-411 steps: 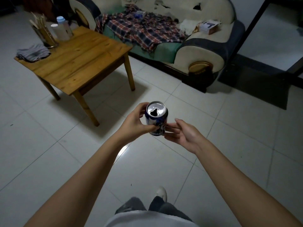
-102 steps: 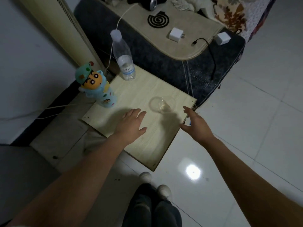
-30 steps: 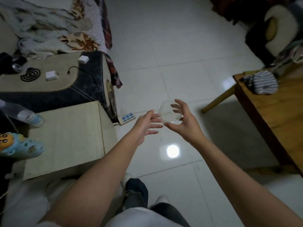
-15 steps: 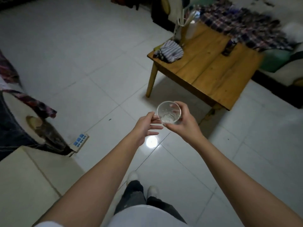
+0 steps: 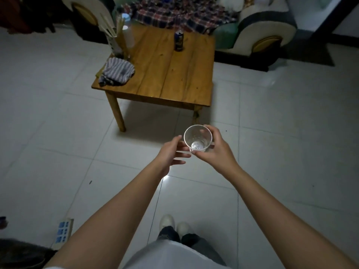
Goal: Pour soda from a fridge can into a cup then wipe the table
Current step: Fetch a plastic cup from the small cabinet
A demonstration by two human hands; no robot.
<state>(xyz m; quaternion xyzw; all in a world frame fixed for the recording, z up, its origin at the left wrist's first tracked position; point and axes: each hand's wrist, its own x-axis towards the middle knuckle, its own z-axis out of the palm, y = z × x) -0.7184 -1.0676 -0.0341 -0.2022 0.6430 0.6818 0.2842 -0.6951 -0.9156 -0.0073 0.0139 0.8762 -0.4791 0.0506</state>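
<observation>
Clear, probably plastic cup (image 5: 197, 138); varnished wooden table (image 5: 174, 74); striped cloth (image 5: 116, 71); glossy tiled floor (image 5: 272, 152).

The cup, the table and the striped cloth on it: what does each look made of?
Cup: clear, thin, glossy, probably plastic; fingers show through its wall.
Table: wooden planks with visible grain, warm semi-gloss finish.
Striped cloth: soft woven fabric, matte, lying crumpled.
</observation>
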